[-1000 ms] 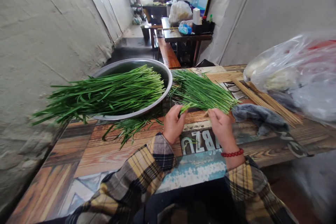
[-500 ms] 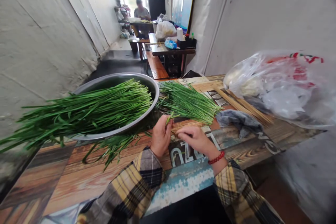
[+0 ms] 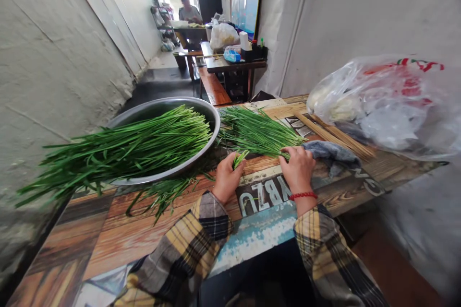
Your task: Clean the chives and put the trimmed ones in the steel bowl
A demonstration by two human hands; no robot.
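Green stalks [image 3: 261,129] near the tabletop's [image 3: 86,240] far edge look light, tender, best held by their ends; my left hand [image 3: 227,177] clamps others, my right hand's [image 3: 298,170] grip unclear.

Grey cloth [image 3: 333,152] near wooden sticks [image 3: 320,129]; printed plastic bag [image 3: 392,110] alongside; farther back, bench [image 3: 214,87], person [image 3: 189,13].
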